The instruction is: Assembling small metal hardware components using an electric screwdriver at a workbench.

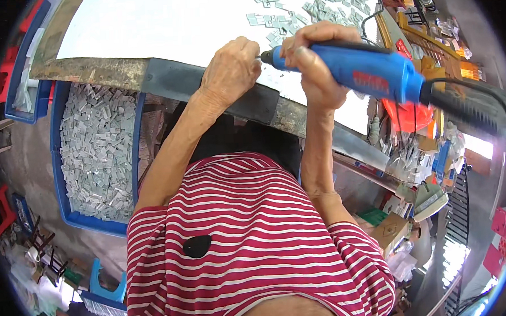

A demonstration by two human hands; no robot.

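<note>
My right hand (pixel 316 63) is wrapped round the body of a blue corded electric screwdriver (pixel 368 72), which lies almost level with its black nose pointing left. Just off that nose, my left hand (pixel 232 67) is closed, fingers curled in at the table's near edge. Whatever it pinches is hidden by the fingers and too small to name. The screwdriver's tip meets the left fingertips. Beneath both hands runs a white sheet (pixel 143 26) over the worktable. Small flat grey pieces (pixel 336 5) lie scattered on its far right part.
At the table's left, below its edge, stands a blue bin (pixel 57 162) filled with small grey pieces (pixel 98 154). A black cable (pixel 489 85) trails from the screwdriver's back end. Right of the table are a red plastic bag (pixel 408 115) and cluttered shelves. The table's wooden edge (pixel 100 73) is worn.
</note>
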